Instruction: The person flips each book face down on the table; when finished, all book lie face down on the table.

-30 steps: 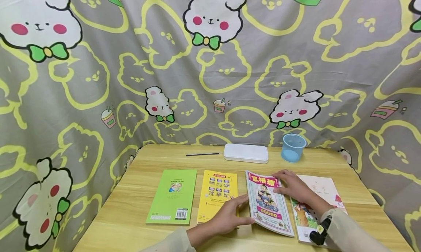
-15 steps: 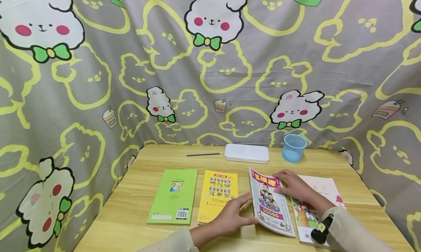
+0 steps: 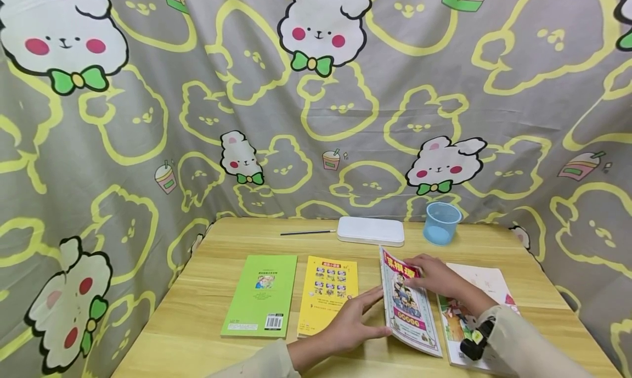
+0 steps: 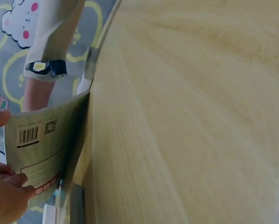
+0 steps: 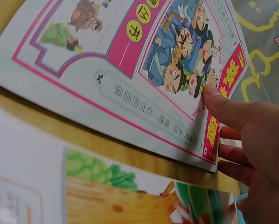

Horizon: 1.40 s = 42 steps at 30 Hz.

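Observation:
A thin book (image 3: 407, 304) with a pink title band and cartoon figures on its cover stands tilted, its left edge raised off the table. My right hand (image 3: 434, 279) pinches its top right corner; in the right wrist view the thumb (image 5: 221, 100) presses the front cover while the fingers go behind the edge. My left hand (image 3: 348, 323) is at the raised left edge with fingers spread. Seen in the left wrist view, its fingertips (image 4: 25, 186) touch the back cover (image 4: 46, 140), which carries a barcode.
A yellow book (image 3: 326, 287) and a green book (image 3: 261, 295) lie to the left. Partly under the right forearm is a white book (image 3: 481, 282). Along the back stand a white case (image 3: 370, 230) and a blue mesh cup (image 3: 441, 224), with a thin brush (image 3: 306, 232) beside the case.
The left edge of the pink-titled book has risen and swung to the right, steepening its tilt. My left hand has followed it slightly rightward; the right hand keeps its hold on the corner.

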Tool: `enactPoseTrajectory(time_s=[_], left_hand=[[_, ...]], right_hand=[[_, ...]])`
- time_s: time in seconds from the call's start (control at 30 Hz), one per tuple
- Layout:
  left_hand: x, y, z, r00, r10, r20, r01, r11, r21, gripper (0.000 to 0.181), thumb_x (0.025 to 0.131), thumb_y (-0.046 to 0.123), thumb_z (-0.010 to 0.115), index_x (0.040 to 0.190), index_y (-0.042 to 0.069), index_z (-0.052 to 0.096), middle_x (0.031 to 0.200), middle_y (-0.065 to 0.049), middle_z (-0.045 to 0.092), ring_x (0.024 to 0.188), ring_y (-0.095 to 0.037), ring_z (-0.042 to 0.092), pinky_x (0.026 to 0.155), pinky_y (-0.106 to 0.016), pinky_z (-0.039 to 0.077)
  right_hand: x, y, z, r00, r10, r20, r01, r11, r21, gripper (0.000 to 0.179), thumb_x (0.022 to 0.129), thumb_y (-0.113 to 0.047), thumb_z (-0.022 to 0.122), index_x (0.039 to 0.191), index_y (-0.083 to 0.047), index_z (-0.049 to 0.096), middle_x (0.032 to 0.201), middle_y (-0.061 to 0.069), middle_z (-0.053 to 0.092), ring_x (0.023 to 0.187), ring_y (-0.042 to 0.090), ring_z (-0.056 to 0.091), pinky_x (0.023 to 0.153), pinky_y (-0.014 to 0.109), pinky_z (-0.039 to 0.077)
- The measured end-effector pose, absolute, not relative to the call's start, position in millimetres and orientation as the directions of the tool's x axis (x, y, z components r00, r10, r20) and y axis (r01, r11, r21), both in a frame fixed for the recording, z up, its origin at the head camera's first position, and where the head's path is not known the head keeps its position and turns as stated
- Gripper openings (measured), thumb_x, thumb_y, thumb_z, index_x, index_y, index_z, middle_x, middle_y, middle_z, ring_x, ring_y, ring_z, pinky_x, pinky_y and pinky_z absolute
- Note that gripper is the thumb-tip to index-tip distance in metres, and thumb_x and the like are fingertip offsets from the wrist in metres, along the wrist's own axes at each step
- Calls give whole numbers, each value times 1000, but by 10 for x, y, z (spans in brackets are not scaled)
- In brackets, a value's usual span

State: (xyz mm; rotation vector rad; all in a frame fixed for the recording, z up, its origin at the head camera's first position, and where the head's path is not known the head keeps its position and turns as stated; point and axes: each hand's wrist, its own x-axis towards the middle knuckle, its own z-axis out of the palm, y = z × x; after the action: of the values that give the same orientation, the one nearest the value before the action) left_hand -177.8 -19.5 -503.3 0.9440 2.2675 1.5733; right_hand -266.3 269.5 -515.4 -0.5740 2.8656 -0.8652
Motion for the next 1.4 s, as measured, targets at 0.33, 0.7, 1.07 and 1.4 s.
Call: enactPoseTrajectory(time_s=[0.33, 0.7, 1.07, 1.4], left_hand=[[-1774, -168, -4966, -731, 654, 195, 371, 141, 918, 81, 90, 13, 80, 159, 11, 38, 168, -2, 31, 153, -18, 31, 120, -30, 32], [-1784, -150, -4929, -721, 664, 196, 322, 71, 944, 81, 91, 6, 77, 160, 6, 35, 169, -7, 28, 147, -15, 40, 117, -25, 35], [-1754, -153, -4843, -747, 639, 183, 285, 59, 957, 81, 92, 7, 75, 161, 9, 34, 169, -2, 26, 146, -14, 40, 117, -28, 36], [-1716, -169, -4748, -761, 609, 223, 282, 1, 959, 78, 92, 5, 70, 161, 5, 32, 169, -2, 27, 150, -16, 35, 118, -33, 36]], right_hand=[[-2736, 2622, -5045, -916, -400, 21, -325, 711, -624, 76, 92, -51, 72, 147, -1, 55, 143, 22, 60, 135, 46, 51, 107, 63, 45], [-2771, 2499, -4847, -913, -405, 44, -317, 639, -700, 72, 96, -44, 72, 152, -3, 49, 142, 24, 59, 126, 45, 59, 94, 51, 58], [-2744, 2401, -4696, -904, -418, 86, -317, 521, -793, 69, 102, -34, 66, 153, 4, 41, 149, 30, 50, 133, 53, 51, 100, 56, 55], [-2728, 2395, -4699, -903, -425, 62, -247, 397, -884, 72, 105, -31, 62, 164, -11, 25, 155, 33, 40, 142, 54, 39, 109, 62, 45]])
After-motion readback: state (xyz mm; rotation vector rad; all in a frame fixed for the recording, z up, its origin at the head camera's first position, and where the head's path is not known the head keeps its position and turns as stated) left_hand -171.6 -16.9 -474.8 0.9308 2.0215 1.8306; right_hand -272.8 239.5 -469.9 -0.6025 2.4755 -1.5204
